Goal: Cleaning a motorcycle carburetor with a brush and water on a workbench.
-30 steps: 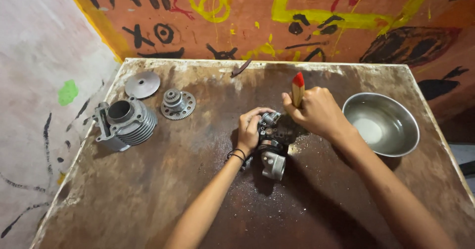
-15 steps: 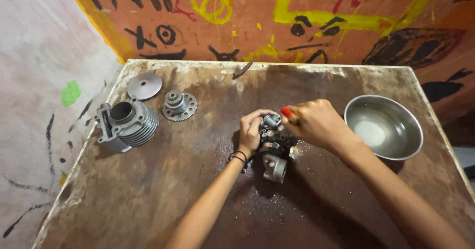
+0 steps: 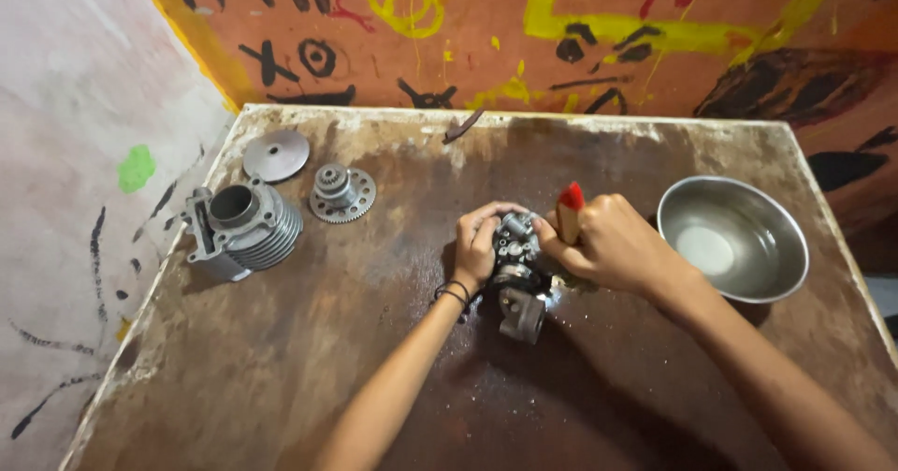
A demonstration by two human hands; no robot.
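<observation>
Near the middle of the stained brown tabletop (image 3: pixel 281 368), a small grey metal carburettor (image 3: pixel 517 279) is being gripped. It is clasped from its left side by the left hand (image 3: pixel 479 243), fingers curled over the top of the casting. A wooden-handled tool with a red tip (image 3: pixel 568 211) is clenched in the right hand (image 3: pixel 613 246), red end up, its working end hidden down against the part; brush or driver cannot be told.

The carburettor is judged to be stiff cast metal, fairly heavy for its bulk, knobbly with ports and screws, and probably slick with grime. The best hold is reckoned to be around the main body, not by the small fittings, which could be bent or damaged.

Just to the right, a stainless steel bowl (image 3: pixel 786 279) is seen standing apart from the hands. Well off to the left, a finned engine cylinder (image 3: pixel 245 227) is lying on its side, with a toothed round clutch part (image 3: pixel 341 193) and a plain metal disc (image 3: pixel 275 155) set beside it.
</observation>
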